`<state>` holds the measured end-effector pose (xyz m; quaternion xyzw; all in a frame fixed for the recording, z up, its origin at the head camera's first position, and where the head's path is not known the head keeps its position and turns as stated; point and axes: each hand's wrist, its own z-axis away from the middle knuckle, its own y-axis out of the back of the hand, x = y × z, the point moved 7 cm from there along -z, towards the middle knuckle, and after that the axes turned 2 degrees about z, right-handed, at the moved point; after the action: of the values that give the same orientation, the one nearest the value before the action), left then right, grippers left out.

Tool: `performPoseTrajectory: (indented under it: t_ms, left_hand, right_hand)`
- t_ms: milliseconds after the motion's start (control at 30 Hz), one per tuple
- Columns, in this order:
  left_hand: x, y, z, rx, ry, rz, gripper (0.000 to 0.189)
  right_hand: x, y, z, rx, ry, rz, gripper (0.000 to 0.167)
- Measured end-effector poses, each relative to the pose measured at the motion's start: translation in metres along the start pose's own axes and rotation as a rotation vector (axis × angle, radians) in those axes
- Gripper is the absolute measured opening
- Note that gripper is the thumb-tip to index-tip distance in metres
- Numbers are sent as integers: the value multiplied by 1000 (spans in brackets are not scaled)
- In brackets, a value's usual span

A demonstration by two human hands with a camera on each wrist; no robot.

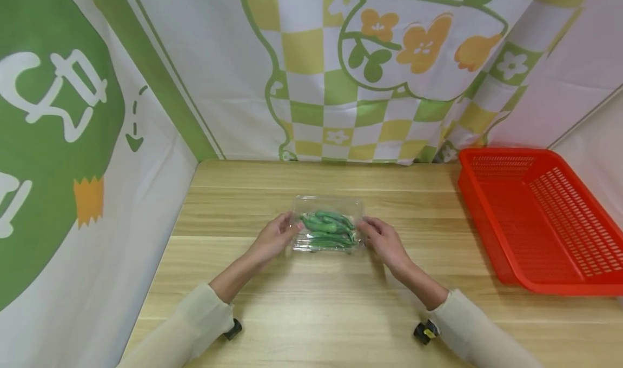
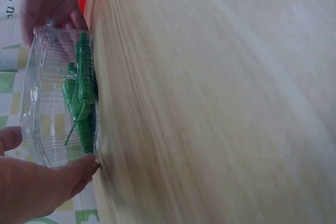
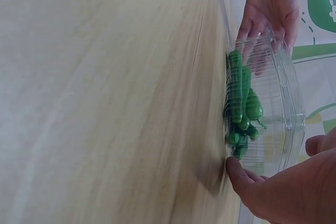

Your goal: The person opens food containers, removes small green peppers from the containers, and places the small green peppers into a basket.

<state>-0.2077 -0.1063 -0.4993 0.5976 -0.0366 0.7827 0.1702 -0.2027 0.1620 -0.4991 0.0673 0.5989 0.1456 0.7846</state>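
Observation:
A clear plastic box (image 1: 327,201) with a lid lies near the middle of the table, with several green peppers (image 1: 327,227) inside it. My left hand (image 1: 273,237) grips the box's left end, thumb on the upper edge and fingers low on the side. At the opposite end my right hand (image 1: 388,243) holds it in the same way. In the left wrist view the ribbed wall of the box (image 2: 52,114) stands close over the tabletop. From the right wrist, the peppers (image 3: 239,93) show heaped at the bottom of the box.
A red plastic basket (image 1: 506,233) with slotted sides stands at the table's right. The wooden table (image 1: 311,314) meets a patterned curtain (image 1: 311,87) at its back edge. A green and white cloth (image 1: 141,195) hangs along the left.

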Motion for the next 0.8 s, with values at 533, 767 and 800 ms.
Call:
performPoseTrajectory:
  t_ms: [533, 767, 800]
  left_hand:
    - [41, 17, 1, 238, -307, -390, 65]
    - [65, 2, 8, 233, -446, -523, 58]
    - [68, 0, 8, 228, -463, -543, 58]
  right_hand:
    - [10, 14, 1, -6, 6, -161, 40]
    - [14, 16, 5, -32, -7, -174, 39]
    - [14, 16, 6, -44, -6, -163, 39]
